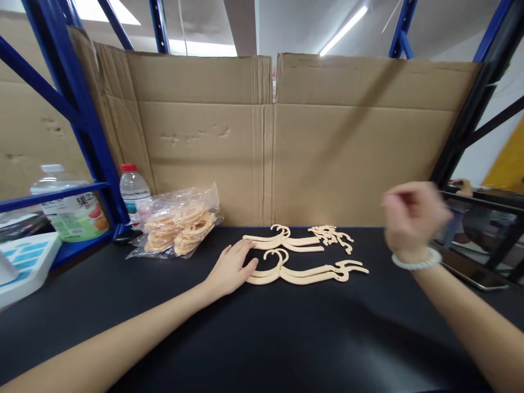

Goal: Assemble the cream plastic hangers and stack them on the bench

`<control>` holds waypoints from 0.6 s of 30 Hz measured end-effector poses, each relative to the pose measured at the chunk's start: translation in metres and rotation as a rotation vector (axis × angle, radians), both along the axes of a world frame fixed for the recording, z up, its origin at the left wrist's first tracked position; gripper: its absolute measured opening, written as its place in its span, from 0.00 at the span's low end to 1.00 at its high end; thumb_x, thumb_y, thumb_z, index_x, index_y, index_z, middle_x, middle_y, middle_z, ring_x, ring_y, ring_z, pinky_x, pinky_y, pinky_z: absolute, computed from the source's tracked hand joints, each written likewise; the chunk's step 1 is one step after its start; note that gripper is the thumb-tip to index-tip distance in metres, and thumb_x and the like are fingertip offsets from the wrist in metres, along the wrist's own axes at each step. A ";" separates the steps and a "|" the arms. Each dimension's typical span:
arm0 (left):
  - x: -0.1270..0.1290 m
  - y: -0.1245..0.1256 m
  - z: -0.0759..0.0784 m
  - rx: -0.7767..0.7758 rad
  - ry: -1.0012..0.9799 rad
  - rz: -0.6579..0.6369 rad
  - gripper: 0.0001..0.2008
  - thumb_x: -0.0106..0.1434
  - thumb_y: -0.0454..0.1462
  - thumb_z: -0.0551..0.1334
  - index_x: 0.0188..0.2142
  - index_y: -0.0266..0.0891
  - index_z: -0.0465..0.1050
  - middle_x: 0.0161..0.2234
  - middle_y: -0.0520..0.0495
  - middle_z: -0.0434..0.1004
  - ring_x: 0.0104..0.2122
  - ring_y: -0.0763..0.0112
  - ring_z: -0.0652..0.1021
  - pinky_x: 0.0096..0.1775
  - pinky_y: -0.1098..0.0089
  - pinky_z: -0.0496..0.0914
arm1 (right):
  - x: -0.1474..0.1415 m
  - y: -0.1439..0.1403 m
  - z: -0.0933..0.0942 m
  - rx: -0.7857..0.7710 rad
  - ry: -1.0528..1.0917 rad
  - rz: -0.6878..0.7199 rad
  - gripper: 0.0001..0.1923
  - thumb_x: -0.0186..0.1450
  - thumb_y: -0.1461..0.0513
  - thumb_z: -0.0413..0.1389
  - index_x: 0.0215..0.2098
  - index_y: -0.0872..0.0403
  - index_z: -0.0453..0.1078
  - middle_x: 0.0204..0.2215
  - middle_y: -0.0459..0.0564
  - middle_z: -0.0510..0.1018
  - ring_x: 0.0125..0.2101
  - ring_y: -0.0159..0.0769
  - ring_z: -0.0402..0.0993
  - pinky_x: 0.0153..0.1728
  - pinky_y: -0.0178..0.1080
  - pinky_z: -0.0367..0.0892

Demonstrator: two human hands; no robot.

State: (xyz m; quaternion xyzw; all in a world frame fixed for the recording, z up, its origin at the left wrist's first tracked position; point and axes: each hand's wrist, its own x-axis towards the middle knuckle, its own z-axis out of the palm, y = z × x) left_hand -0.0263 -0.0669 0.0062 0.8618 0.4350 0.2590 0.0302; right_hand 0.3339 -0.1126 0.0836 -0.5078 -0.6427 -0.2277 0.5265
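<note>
My left hand [232,268] lies with its fingers stretched out at the left ends of two cream plastic clothes hanger assemblies, touching them and covering part of their ends. The front hanger [305,277] has two hooks and a pair of arms, with a forked piece [349,269] at its right end. Just behind it is the back hanger [301,243], also with two hooks. Beside its right end is a small pile of cream curved pieces [331,236]. My right hand [414,215] is raised at the right, apart from the hangers; it is smeared by motion and its fingers cannot be made out.
A clear bag of cream hanger parts [182,224] sits at the back left, near a red-capped bottle [134,191]. A larger labelled bottle [76,210] and a white and blue tray [30,262] are farther left. Cardboard [204,142] walls the back; a phone [475,270] lies at the right.
</note>
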 end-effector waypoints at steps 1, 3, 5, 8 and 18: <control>-0.001 0.001 0.000 0.022 -0.043 -0.007 0.20 0.64 0.41 0.51 0.53 0.36 0.65 0.57 0.37 0.67 0.59 0.57 0.66 0.58 0.50 0.59 | 0.002 0.008 -0.007 -0.130 -0.013 -0.048 0.08 0.67 0.61 0.52 0.40 0.57 0.69 0.33 0.48 0.74 0.31 0.33 0.71 0.35 0.38 0.69; -0.002 0.005 0.000 0.028 -0.131 -0.008 0.20 0.63 0.41 0.52 0.52 0.36 0.67 0.55 0.38 0.70 0.56 0.59 0.69 0.58 0.54 0.61 | 0.008 0.024 -0.021 -0.410 -0.056 -0.117 0.05 0.62 0.64 0.54 0.30 0.55 0.71 0.21 0.44 0.71 0.23 0.31 0.68 0.28 0.34 0.63; -0.004 0.009 -0.001 -0.010 -0.188 0.011 0.20 0.62 0.42 0.52 0.51 0.36 0.68 0.53 0.39 0.72 0.55 0.58 0.71 0.57 0.55 0.62 | 0.019 0.036 -0.033 -0.586 -0.086 -0.131 0.07 0.56 0.65 0.55 0.21 0.54 0.70 0.15 0.44 0.69 0.19 0.31 0.66 0.24 0.34 0.59; -0.007 0.017 0.000 -0.067 -0.207 0.043 0.20 0.62 0.42 0.53 0.51 0.38 0.69 0.53 0.41 0.73 0.54 0.58 0.72 0.56 0.55 0.63 | 0.037 0.045 -0.043 -0.754 -0.080 -0.201 0.10 0.56 0.60 0.55 0.19 0.53 0.70 0.17 0.47 0.72 0.21 0.36 0.68 0.25 0.36 0.58; -0.020 0.043 0.000 -0.120 -0.206 0.053 0.17 0.58 0.41 0.56 0.44 0.39 0.74 0.46 0.45 0.78 0.45 0.60 0.77 0.49 0.59 0.70 | 0.031 0.047 -0.058 -1.118 -0.006 -0.251 0.15 0.51 0.55 0.60 0.14 0.53 0.64 0.18 0.52 0.73 0.23 0.40 0.71 0.23 0.37 0.59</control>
